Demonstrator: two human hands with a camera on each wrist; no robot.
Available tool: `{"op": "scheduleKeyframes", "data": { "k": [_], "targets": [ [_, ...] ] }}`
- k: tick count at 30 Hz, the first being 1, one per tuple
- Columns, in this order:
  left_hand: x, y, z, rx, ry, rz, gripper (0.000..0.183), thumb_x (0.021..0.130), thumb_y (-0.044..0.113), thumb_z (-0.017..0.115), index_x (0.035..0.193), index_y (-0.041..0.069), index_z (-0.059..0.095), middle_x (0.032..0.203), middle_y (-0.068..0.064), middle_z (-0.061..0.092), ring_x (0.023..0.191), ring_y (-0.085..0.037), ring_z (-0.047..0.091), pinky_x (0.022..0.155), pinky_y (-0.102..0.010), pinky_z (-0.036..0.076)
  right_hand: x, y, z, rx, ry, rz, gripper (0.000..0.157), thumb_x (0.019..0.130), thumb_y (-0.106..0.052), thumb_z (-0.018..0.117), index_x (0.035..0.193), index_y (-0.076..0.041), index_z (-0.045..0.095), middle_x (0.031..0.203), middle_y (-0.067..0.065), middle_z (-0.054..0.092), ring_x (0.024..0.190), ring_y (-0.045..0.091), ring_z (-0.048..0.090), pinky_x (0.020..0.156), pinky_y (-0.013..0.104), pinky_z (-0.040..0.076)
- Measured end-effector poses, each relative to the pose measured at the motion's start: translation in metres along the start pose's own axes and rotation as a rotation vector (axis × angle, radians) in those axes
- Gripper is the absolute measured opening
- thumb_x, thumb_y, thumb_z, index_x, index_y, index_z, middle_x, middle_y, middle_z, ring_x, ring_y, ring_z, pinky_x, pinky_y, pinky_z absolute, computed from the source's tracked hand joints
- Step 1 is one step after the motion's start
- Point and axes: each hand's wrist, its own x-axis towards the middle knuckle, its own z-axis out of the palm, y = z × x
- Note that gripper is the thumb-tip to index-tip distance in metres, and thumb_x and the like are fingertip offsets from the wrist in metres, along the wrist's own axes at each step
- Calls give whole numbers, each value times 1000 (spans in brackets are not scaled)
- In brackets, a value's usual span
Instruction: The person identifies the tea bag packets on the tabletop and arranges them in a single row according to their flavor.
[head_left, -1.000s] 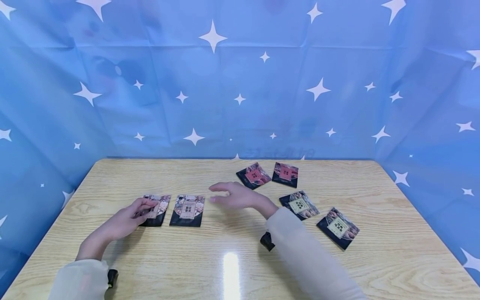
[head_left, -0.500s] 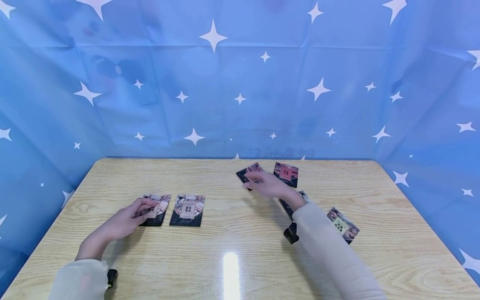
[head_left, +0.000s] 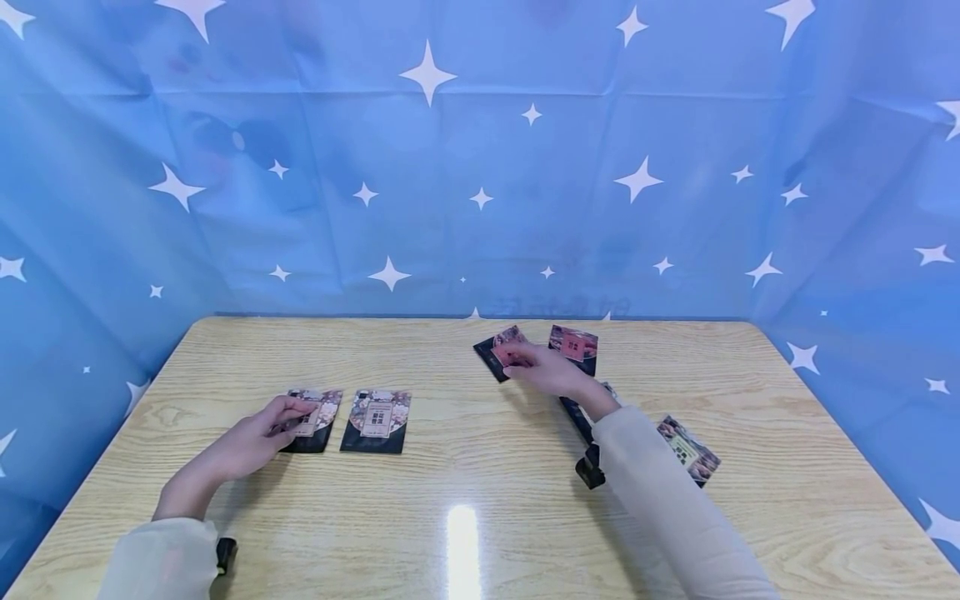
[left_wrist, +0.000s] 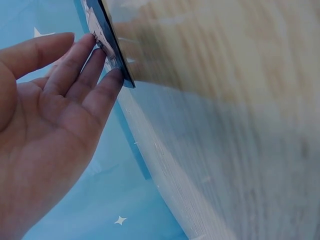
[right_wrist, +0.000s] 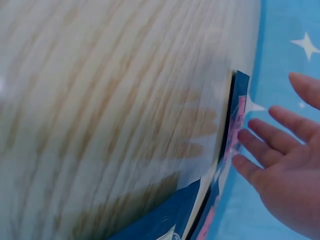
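At far left, my left fingers (left_wrist: 70, 67) are where they were a second ago: nearly straight, curled round nothing, their tips on the face of the outer flowered packet (head_left: 324, 419), my thumb standing off. That packet lies flat on the counter (head_left: 450, 475) and hasn't shifted. Just to its right, apart from it, lies the inner flowered packet (head_left: 375, 422), likewise unmoved and with nothing on it now.

The change is on my right. A second ago my right fingers (right_wrist: 272, 137) hung just beside that inner packet; now they are across at the tilted red packet (head_left: 497, 352) near the back edge. They are spread and fairly straight, gripping nothing, close over its label; I can't tell whether they touch. It hasn't moved either. So I judge my work on this side to have passed from the flowered pair to the red pair, with only the reach made so far.

Beyond, the second red packet (head_left: 573, 344) sits near its mate, apart. My right forearm now hides most of the nearer yellow-label packet (head_left: 575, 419) and part of the farther yellow-label packet (head_left: 693, 454).
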Motion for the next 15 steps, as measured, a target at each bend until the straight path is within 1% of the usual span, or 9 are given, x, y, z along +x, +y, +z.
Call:
{"op": "scheduleKeyframes", "data": {
  "k": [6, 15],
  "targets": [
    [0, 0, 0, -7, -1, 2, 32, 96, 8, 45, 127, 2, 41, 132, -28, 41, 122, -46, 35, 88, -54, 40, -1, 3, 2, -60, 3, 51, 49, 96, -25, 49, 140, -8, 36, 143, 16, 33, 131, 31, 30, 102, 48, 29],
    [0, 0, -1, -15, 0, 4, 33, 97, 16, 47, 126, 3, 42, 131, -29, 42, 122, -46, 35, 89, -55, 39, -7, 6, 1, -65, -53, 38, 48, 97, -24, 47, 139, -4, 36, 142, 18, 34, 129, 34, 31, 101, 49, 29]
  ]
}}
